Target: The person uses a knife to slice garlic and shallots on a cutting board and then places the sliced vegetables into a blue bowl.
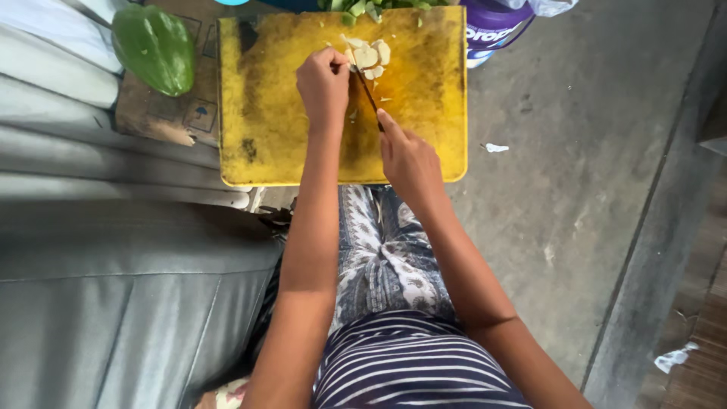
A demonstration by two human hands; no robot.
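Head cam, looking straight down. Yellow plastic cutting board (265,113), rectangular w/ rounded corners, surface scuffed and stained brown-dark in patches; sits in front of knees.

L hand (324,85): fingers curled into a loose fist, knuckles up, tips pressed down on a small pale piece at board's upper centre; the piece itself mostly hidden under fingers.

R hand (409,159): closed round handle of a thin dark-bladed knife (369,92), index finger laid along the spine. Blade runs diagonally up-left, tip just beside L fingertips.

Pale slices (367,54): flat, roundish, cream-coloured, small heap touching board just beyond L hand; a few crumbs near blade. Exact vegetable: cannot tell.

Surroundings: glossy green bell pepper (154,47) on a worn brown cardboard sheet (163,117), left of board. Chopped green bits (363,7) at board's far edge. Purple-white plastic container (492,26) at top right corner of board. Rough grey concrete floor (575,189) w/ scraps of white paper. Grey smooth upholstery (113,288) at left.
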